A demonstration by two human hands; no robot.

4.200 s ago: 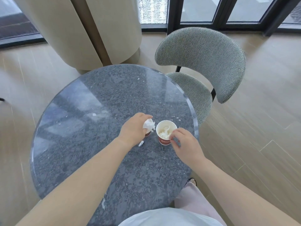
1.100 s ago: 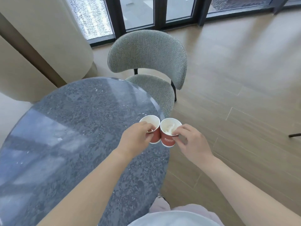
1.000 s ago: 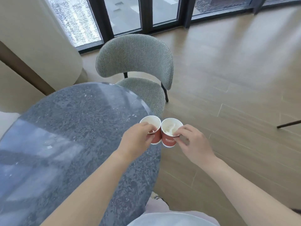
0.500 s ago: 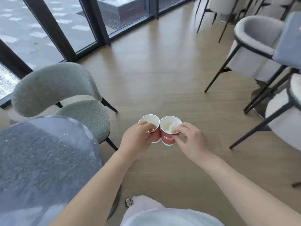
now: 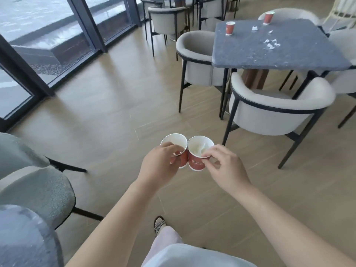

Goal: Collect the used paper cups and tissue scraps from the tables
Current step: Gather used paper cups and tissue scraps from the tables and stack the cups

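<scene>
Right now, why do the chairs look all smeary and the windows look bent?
Head view: the white chair smears because the camera is moving; the wide lens tilts the window frames; the cups in both hands stay fairly sharp.

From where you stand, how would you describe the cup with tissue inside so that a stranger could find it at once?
Look at the two red paper cups held side by side above the wooden floor. The cup with tissue is the one in the right hand, pinched at its rim. The other cup, in the left hand, looks empty.
</scene>
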